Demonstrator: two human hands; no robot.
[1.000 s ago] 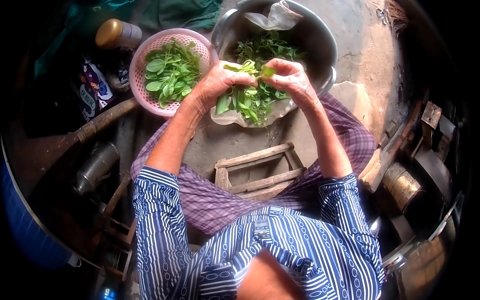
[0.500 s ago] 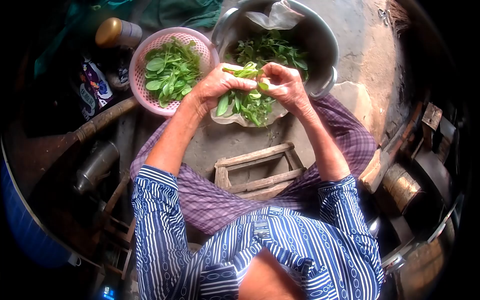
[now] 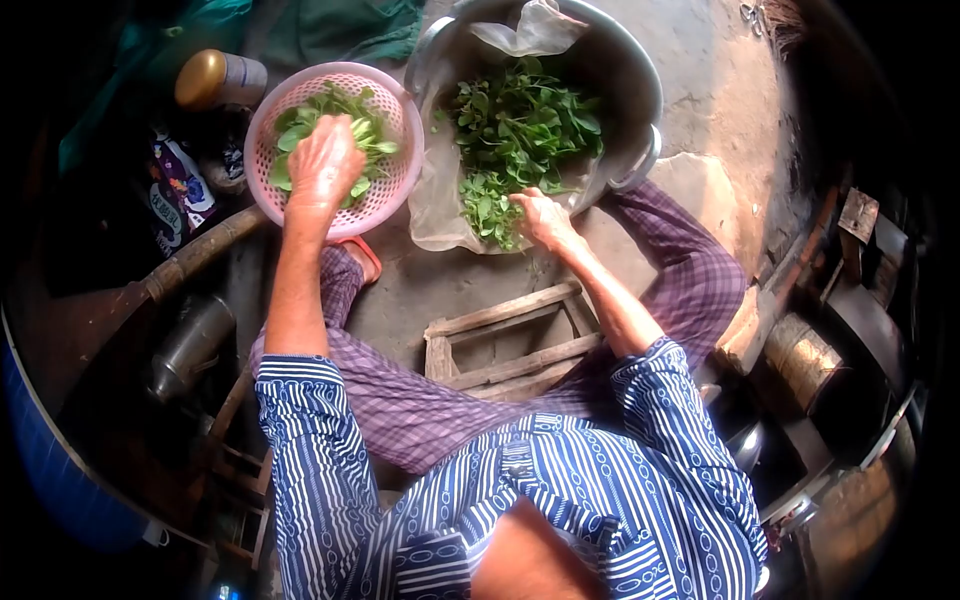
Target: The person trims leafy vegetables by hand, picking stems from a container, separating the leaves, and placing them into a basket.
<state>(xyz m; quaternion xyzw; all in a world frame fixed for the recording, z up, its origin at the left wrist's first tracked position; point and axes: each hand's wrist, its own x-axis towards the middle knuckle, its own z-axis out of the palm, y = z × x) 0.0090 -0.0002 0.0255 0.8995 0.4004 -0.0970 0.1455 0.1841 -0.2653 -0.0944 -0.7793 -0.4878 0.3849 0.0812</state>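
My left hand [image 3: 328, 165] is over the pink colander [image 3: 408, 165], its fingers closed on a bunch of leafy greens [image 3: 378, 143], with pale stems showing beside the knuckles. More picked leaves lie under and around it, and the fingertips are hidden. My right hand [image 3: 545, 220] touches the near edge of a heap of leafy sprigs [image 3: 490, 210], fingers curled and pinched at the leaves. That heap rests on a clear plastic sheet [image 3: 436, 228] spilling over the front of a large metal pot [image 3: 652, 100].
A low wooden stool frame [image 3: 510, 312] stands on the floor between my legs. Left of the colander are a gold-lidded jar [image 3: 205, 80] and a printed purple packet [image 3: 180, 180]. Wood pieces and a rusty tin [image 3: 803, 365] crowd the right side.
My hands have parted from a shared bunch of greens above the plastic sheet. The left moved left into the colander with greens; the right lowered to the heap at the pot's front.
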